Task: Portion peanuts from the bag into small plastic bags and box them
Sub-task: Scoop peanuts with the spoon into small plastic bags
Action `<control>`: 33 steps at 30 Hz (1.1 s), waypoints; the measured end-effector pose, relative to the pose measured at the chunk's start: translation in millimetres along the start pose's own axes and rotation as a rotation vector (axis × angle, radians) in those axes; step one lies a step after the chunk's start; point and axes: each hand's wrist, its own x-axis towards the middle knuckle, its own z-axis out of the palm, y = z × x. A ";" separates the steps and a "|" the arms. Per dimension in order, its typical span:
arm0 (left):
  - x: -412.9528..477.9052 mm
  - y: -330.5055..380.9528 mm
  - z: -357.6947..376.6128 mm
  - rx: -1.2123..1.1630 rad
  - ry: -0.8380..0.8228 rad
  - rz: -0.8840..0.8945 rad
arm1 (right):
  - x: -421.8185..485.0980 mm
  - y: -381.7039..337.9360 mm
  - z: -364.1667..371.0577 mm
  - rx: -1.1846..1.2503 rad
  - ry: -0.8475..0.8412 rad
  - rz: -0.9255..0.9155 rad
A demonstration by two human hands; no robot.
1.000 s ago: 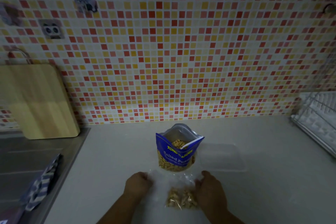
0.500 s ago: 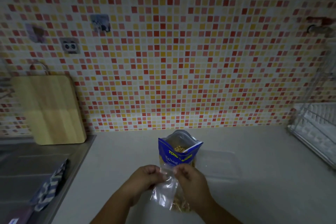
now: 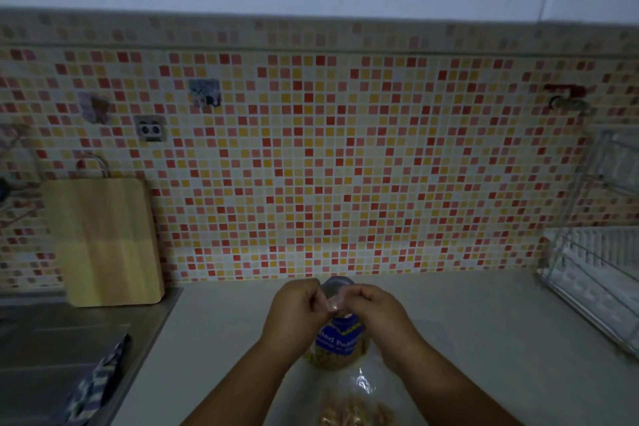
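One small plastic bag (image 3: 361,387) is pinched by left hand (image 3: 298,305) and right hand (image 3: 375,308) before one peanut bag (image 3: 340,339).

Small clear plastic bag (image 3: 361,384) hung limp below the grip, peanuts (image 3: 356,413) pooled at its bottom, blue peanut bag (image 3: 337,341) stood upright just behind the grip, top open

Two hands (image 3: 297,304) (image 3: 377,309), one peanut bag (image 3: 337,342), one plastic bag (image 3: 359,387), one cutting board (image 3: 107,242).
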 end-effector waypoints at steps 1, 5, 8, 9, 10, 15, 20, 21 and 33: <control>0.7 2.2 0.3 0.047 0.007 0.039 | 0.4 -1.9 -0.7 -0.010 -0.002 0.011; 4.4 8.0 0.7 0.141 -0.078 0.120 | 2.5 -8.2 -4.3 -0.089 0.048 0.012; 5.3 14.9 -5.7 0.078 -0.192 0.113 | 4.5 -13.3 -7.1 -0.173 0.075 -0.031; 4.2 18.1 -8.9 0.052 -0.232 0.097 | 5.9 -14.3 -7.5 -0.199 0.074 -0.039; 3.2 21.1 -12.0 0.033 -0.263 0.081 | 6.6 -15.2 -7.7 -0.216 0.073 -0.044; 6.2 25.4 -16.8 0.019 -0.274 0.115 | 13.1 -14.7 -8.3 -0.280 0.090 -0.082; 11.3 17.0 -16.2 0.021 -0.287 0.165 | 20.8 -15.0 -8.8 -0.349 0.068 -0.105; 12.8 13.2 -15.3 0.022 -0.300 0.146 | 22.4 -15.3 -9.0 -0.352 0.057 -0.106; 36.2 -22.1 -10.7 0.024 -0.267 0.045 | 63.1 -18.9 -9.7 -1.076 -0.009 -0.243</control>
